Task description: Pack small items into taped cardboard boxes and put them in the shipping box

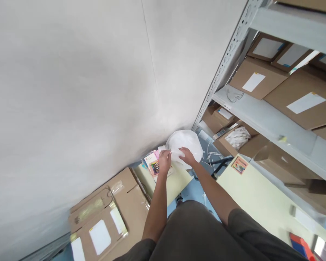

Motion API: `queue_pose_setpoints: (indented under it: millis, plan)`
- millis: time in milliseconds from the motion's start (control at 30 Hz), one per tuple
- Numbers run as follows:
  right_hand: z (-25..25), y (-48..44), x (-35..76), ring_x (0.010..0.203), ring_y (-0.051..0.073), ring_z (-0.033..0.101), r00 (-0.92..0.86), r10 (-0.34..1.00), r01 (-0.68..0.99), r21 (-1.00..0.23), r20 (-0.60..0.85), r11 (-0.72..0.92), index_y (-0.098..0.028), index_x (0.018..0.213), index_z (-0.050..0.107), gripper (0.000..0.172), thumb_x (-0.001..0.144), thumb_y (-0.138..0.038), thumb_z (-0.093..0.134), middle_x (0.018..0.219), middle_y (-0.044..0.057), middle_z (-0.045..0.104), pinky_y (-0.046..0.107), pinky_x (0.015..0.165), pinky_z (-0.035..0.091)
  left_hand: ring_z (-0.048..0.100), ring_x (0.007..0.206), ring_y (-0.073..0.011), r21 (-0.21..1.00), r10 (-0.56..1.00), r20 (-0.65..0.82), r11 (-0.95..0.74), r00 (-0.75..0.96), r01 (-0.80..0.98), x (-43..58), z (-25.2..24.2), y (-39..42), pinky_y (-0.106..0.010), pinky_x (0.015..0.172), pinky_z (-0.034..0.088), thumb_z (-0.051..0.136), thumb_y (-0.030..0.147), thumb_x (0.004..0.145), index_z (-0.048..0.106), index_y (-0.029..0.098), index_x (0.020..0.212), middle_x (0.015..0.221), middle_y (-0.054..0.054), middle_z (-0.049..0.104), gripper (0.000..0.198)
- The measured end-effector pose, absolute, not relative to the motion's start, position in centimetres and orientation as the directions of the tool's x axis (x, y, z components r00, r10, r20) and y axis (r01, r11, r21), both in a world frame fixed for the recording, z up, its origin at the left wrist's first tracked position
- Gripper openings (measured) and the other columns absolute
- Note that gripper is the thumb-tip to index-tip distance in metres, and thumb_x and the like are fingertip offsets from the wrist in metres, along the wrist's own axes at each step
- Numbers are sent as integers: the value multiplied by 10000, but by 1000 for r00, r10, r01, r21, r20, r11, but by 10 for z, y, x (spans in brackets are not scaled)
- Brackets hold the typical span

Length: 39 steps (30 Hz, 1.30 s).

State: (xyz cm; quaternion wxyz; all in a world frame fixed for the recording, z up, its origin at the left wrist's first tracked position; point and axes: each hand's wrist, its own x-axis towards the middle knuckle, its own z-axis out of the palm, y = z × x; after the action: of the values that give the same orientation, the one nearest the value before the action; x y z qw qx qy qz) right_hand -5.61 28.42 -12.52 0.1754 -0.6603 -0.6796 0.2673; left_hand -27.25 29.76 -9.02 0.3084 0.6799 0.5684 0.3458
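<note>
A rounded white bundle, like plastic film or a bag, stands by the wall; its exact kind does not show clearly. My left hand has its fingers closed at the bundle's near left edge, pinching the thin white material. On the bundle's right side, my right hand lies with fingers apart, touching the surface. Left of my left hand, colourful printed booklets lie on a small cream table, partly covered by that hand.
Flattened cardboard boxes lean at the lower left. A grey metal shelf with brown cartons rises on the right. A cream tabletop below it bears a picture card and a phone. A white wall stands ahead.
</note>
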Motion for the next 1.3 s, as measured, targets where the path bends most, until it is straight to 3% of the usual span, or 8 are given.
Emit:
queue_pose_setpoints:
  millis: [67,167,300,433,633,800,1067,1300]
  plan:
    - [-113,290,-60,1357,284,620,-38,997,751,-661,-63,-14,-220,1319,740,397,943,-300,642,1418,125,706,436,1177,467,633,1225,-323,818,985,145,-175,97,547,-281,-75,298,-498,1204,391,600,375,1017,774,243,1106,1123,-138,751,236]
    - [-90,294,-47,1150,292,724,51,998,644,-763,-27,-53,-225,1201,781,353,906,-261,591,1224,102,793,420,1053,546,638,1213,-349,785,981,143,-194,133,588,-287,-55,301,-511,1216,373,757,442,918,794,252,1079,1076,-134,763,251]
    - [-52,282,-1,995,286,742,81,995,509,-861,60,11,-202,1070,801,364,795,-234,565,1063,67,813,363,918,572,678,1128,-313,816,965,172,-252,199,520,-275,-33,304,-453,1114,486,760,421,898,807,251,940,1023,-113,768,182]
    - [-18,246,60,911,264,718,235,961,482,-876,145,14,-195,977,773,308,761,-256,561,947,44,790,332,843,560,722,1036,-260,900,962,155,-231,224,371,-229,-14,297,-389,999,567,727,422,895,803,236,991,1055,-85,790,222]
    - [-1,149,162,914,258,707,539,833,326,-943,127,-67,-215,994,723,293,760,-389,691,984,53,785,350,829,558,744,970,-248,938,960,133,-202,246,280,-117,13,260,-338,916,583,761,449,838,815,189,980,1019,-78,814,301]
    - [4,45,238,897,261,697,704,707,249,-956,69,-154,-242,971,730,331,762,-496,767,959,49,787,364,814,550,710,815,-208,958,946,107,-180,306,224,-10,40,209,-282,781,559,786,438,808,815,160,923,835,-33,781,303]
    - [11,-120,340,909,259,701,822,569,157,-961,-1,-229,-237,1027,728,400,730,-497,788,1014,57,783,352,783,535,685,780,-207,916,805,127,-318,579,242,126,50,126,-256,694,509,704,448,860,800,153,860,748,-17,741,310]
    - [2,-225,389,852,243,676,909,415,137,-927,-21,-348,-245,905,700,323,757,-527,750,928,43,765,343,758,516,698,766,-192,947,834,7,-183,552,265,201,21,76,-250,713,527,801,383,751,765,172,897,791,-30,771,259]
